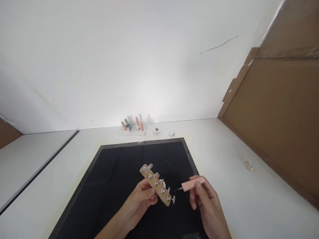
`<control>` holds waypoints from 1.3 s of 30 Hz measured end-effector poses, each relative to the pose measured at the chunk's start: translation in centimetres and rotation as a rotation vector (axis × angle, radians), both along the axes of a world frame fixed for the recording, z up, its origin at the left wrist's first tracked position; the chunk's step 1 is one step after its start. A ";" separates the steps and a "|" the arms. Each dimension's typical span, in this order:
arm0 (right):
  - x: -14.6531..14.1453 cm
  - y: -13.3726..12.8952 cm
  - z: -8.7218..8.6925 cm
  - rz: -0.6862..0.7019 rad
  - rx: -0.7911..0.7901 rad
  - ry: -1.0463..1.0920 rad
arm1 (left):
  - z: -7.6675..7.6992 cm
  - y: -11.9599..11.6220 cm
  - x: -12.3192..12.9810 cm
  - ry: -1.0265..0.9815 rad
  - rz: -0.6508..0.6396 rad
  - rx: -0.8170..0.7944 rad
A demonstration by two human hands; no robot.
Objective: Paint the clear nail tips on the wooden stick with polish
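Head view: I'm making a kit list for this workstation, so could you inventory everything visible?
Wooden bar: 1, tan, in left hand
Metal balls: 5, silver, along bar
Nail tips: 5, greyish, at the balls
Round piece: 1, white, behind bar
Brush: 1, pink handle, in right hand
Bottles: 4, three pink-capped, one teal with grey cap, table's back
Small jar: 1, clear with dark top, right of bottles
Dish: 1, whitish, right of jar
Discs: 2, pale, table's right
Mat: 1, black, grey-edged, on table
Table: white, below
Wall: white, behind
Cardboard: brown, both sides
Hands: 2, bare, left, right
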State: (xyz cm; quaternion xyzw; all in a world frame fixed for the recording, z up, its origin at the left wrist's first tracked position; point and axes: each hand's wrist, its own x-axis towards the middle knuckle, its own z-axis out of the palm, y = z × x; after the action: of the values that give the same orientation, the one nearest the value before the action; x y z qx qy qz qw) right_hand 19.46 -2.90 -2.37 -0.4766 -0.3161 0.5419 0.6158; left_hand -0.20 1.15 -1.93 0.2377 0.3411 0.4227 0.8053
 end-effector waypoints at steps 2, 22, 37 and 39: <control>0.0 0.0 0.1 0.001 -0.003 0.003 | 0.1 0.0 0.0 0.011 0.003 0.000; -0.2 -0.2 0.1 -0.001 0.089 -0.018 | -0.1 -0.1 -0.2 0.035 -0.034 0.002; 0.3 -0.5 -0.3 0.003 0.166 -0.022 | 0.2 0.0 0.0 0.023 -0.042 -0.004; 0.3 -0.5 -0.4 0.011 0.176 -0.019 | 0.3 0.0 0.0 0.020 -0.046 0.001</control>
State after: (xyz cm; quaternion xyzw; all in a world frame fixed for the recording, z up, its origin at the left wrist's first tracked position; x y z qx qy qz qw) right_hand 19.79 -3.41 -2.73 -0.4242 -0.3710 0.5108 0.6493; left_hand -0.16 1.14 -1.66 0.2503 0.3434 0.4016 0.8112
